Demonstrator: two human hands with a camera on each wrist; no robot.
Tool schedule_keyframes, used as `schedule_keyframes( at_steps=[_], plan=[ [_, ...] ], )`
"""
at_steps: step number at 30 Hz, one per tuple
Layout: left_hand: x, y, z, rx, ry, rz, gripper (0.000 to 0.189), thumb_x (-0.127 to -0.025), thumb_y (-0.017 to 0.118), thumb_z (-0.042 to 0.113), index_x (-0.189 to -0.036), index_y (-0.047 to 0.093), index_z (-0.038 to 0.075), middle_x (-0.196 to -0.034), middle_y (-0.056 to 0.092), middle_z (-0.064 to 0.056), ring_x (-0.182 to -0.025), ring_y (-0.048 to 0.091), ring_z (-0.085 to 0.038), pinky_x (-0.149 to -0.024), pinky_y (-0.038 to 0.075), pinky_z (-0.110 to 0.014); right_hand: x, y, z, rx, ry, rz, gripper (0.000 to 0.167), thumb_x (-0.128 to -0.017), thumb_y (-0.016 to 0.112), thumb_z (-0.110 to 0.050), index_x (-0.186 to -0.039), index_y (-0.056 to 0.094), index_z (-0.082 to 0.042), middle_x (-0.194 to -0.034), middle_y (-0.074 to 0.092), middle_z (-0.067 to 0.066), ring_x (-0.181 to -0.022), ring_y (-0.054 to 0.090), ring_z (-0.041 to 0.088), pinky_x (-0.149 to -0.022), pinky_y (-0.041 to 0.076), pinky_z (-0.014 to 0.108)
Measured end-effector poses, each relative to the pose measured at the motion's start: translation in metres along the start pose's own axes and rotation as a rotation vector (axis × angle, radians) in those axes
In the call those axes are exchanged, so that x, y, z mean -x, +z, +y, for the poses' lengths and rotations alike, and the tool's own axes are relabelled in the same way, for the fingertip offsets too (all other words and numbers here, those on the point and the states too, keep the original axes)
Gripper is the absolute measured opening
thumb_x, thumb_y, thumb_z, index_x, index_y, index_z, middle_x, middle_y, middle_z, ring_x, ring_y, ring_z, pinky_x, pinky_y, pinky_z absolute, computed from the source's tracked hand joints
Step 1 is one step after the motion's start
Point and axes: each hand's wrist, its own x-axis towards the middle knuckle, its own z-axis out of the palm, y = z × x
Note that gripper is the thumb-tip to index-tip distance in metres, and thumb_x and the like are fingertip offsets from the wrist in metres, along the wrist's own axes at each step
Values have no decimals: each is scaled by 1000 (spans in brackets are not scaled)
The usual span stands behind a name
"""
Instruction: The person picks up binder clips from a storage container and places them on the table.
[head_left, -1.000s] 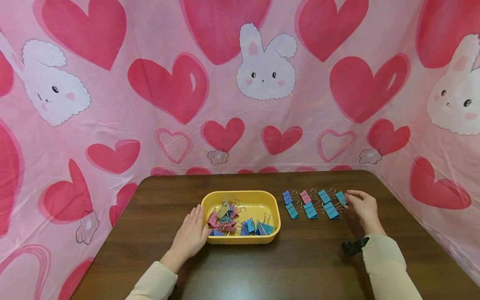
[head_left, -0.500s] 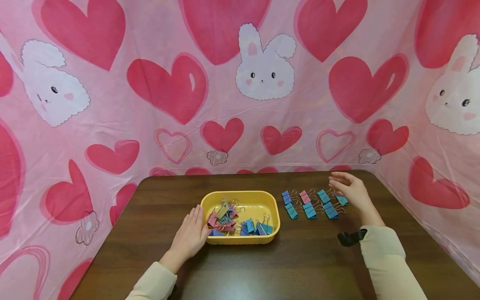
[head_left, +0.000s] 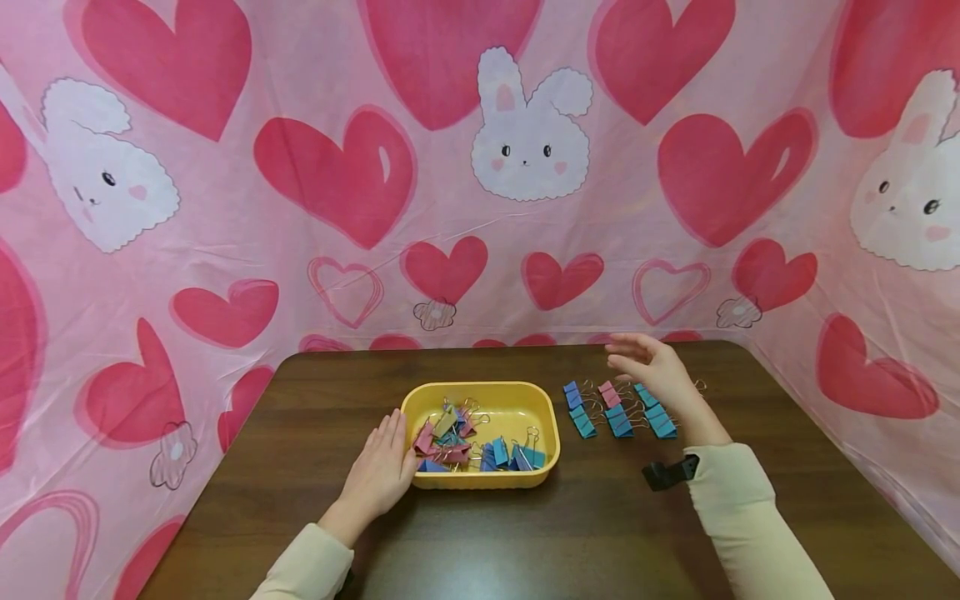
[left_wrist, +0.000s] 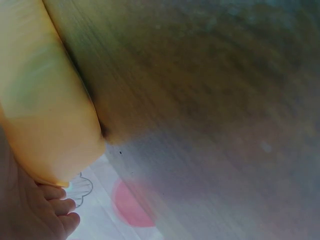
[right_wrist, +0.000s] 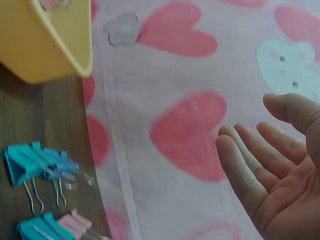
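R hand point(head_left: 662, 379) empty & loose, partly hiding clips point(head_left: 620, 421); L hand point(head_left: 381, 462) flat vs yellow bin point(head_left: 487, 481).

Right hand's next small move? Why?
Likely move the right hand to the yellow tray for one of the binder clips inside: that hand is open and empty, the left hand rests against the tray, and lined-up clips sit to the tray's right.

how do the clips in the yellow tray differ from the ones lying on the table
The tray clips lie jumbled at various angles, while the table clips are lined up in rows. The tray clips include a yellowish one; the table clips in view are pink and shades of blue and teal. Both groups have wire handles and include pink and blue pieces.
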Motion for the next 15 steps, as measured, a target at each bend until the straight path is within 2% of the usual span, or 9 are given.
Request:
schedule_keyframes(
  at_steps=[5, 11, 15],
  plan=[
    [0, 1, 0, -11, 36, 53, 60, -92, 48, 23, -138, 29, -11, -143, 28, -25, -132, 25, -37, -106, 20, -47, -3, 17, -6, 3, 6, -56, 43, -89, 60, -13, -125, 48, 7, -113, 56, 27, -87, 63, 15, -70, 54, 33],
    [0, 2, -1, -14, 51, 74, 59, -92, 48, 21, -137, 31, -12, -142, 30, -26, -131, 27, -38, -106, 21, -48, -5, 37, -5, -10, 11, -137, 40, -89, 60, -11, -122, 49, 8, -111, 57, 27, -94, 61, 35, -70, 54, 31],
    [0, 2, -1, -12, 41, 62, 59, -92, 48, 21, -137, 30, -12, -143, 29, -25, -131, 26, -38, -106, 20, -47, -5, 50, -4, -5, 25, -182, 39, -88, 61, -11, -121, 51, 7, -109, 60, 24, -92, 62, 33, -71, 54, 33]
  ],
)
